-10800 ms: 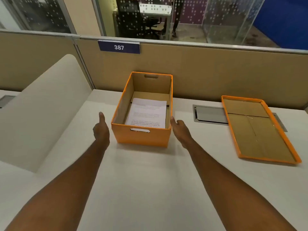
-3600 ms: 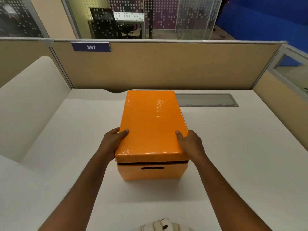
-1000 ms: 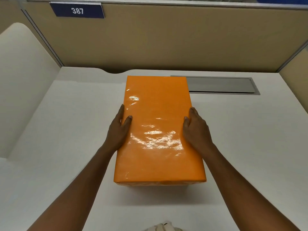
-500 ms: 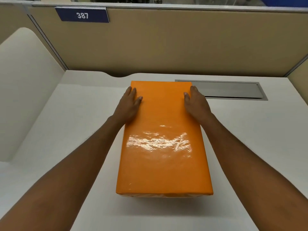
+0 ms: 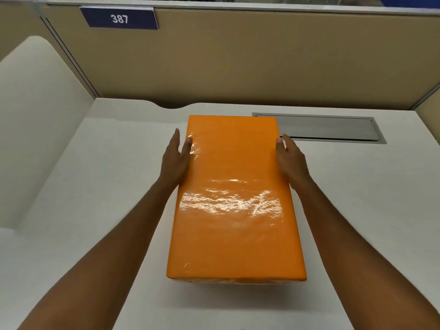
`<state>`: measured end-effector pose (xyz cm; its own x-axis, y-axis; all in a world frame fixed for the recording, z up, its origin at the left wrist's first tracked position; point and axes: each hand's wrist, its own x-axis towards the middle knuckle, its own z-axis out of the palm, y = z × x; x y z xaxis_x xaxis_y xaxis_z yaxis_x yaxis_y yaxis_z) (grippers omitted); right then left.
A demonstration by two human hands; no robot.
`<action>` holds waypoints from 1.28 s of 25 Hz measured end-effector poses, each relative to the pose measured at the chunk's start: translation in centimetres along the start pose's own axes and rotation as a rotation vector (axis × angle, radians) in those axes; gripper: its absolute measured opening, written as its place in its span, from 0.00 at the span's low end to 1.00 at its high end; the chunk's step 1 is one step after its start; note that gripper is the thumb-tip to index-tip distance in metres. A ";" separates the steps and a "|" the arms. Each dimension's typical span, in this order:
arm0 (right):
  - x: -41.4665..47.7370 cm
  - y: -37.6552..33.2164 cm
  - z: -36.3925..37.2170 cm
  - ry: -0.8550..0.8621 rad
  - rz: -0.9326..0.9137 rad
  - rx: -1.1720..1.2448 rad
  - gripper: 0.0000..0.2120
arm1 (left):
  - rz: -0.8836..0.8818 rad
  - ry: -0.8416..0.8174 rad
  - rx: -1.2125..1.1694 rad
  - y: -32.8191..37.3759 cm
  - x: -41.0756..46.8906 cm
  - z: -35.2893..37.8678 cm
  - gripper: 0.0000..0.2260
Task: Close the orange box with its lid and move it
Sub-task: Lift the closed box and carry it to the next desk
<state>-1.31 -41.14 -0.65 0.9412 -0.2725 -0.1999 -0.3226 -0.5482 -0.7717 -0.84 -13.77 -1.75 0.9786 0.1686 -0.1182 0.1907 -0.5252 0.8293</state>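
The orange box (image 5: 234, 281) stands on the white desk with its glossy orange lid (image 5: 234, 198) fully on it; only a thin strip of the box shows under the lid's near edge. My left hand (image 5: 176, 158) lies flat along the lid's left side near the far end, fingers straight, thumb touching the lid's top edge. On the opposite side, my right hand (image 5: 289, 160) lies flat against the lid, fingers straight. Neither hand curls around the box.
A metal cable hatch (image 5: 328, 128) is set into the desk just right of the box's far end. A beige partition (image 5: 238, 63) with a "387" sign (image 5: 119, 19) closes the back. A white curved divider (image 5: 35, 120) stands at the left.
Half a second ago both palms rested on top of the lid's far end. They have slid outward and now lie along its left and right sides. The box has stayed put.
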 end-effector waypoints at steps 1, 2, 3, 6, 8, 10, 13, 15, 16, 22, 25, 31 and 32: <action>-1.3 1.0 -0.3 0.025 0.021 0.028 0.27 | -0.072 0.018 -0.079 -0.6 -1.2 -0.4 0.27; -2.8 2.1 -0.5 0.031 0.038 0.059 0.28 | -0.132 0.019 -0.176 -1.3 -2.6 -1.0 0.27; -4.4 3.2 -0.8 0.014 0.059 0.102 0.29 | -0.188 0.009 -0.280 -2.2 -4.1 -1.5 0.26; -9.6 5.8 -1.2 -0.137 0.120 0.332 0.40 | -0.328 -0.074 -0.505 -4.8 -8.9 -3.1 0.27; -12.1 6.9 -1.3 -0.241 0.161 0.515 0.49 | -0.353 -0.142 -0.536 -5.7 -11.4 -3.5 0.31; -13.3 7.8 -1.2 -0.271 0.167 0.688 0.44 | -0.306 -0.221 -0.558 -5.6 -13.3 -3.3 0.32; -14.0 7.7 -1.1 -0.249 0.219 0.911 0.25 | -0.211 -0.319 -0.686 -4.9 -15.2 -1.9 0.23; -14.4 7.3 -0.8 -0.271 0.269 1.017 0.24 | -0.243 -0.282 -0.735 -4.5 -15.8 -1.7 0.20; -14.4 7.2 -0.7 -0.283 0.279 1.042 0.23 | -0.265 -0.263 -0.733 -4.5 -15.8 -1.9 0.19; -13.1 5.4 2.7 -0.285 0.228 0.990 0.28 | -0.283 -0.149 -0.646 -5.2 -13.1 -5.2 0.18; -11.2 2.6 5.1 -0.258 0.152 0.893 0.38 | -0.286 -0.051 -0.622 -5.9 -10.7 -8.0 0.18; -6.5 -5.2 11.4 -0.293 0.025 0.835 0.29 | -0.262 0.115 -0.573 -7.1 -4.4 -14.8 0.16; -5.7 -6.7 12.7 -0.302 0.008 0.842 0.27 | -0.256 0.137 -0.565 -7.4 -3.1 -16.1 0.16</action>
<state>-3.23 -25.87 -2.06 0.9638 0.0112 -0.2664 -0.2608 0.2472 -0.9332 -6.54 3.03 1.27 0.8813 0.3557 -0.3111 0.3105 0.0605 0.9487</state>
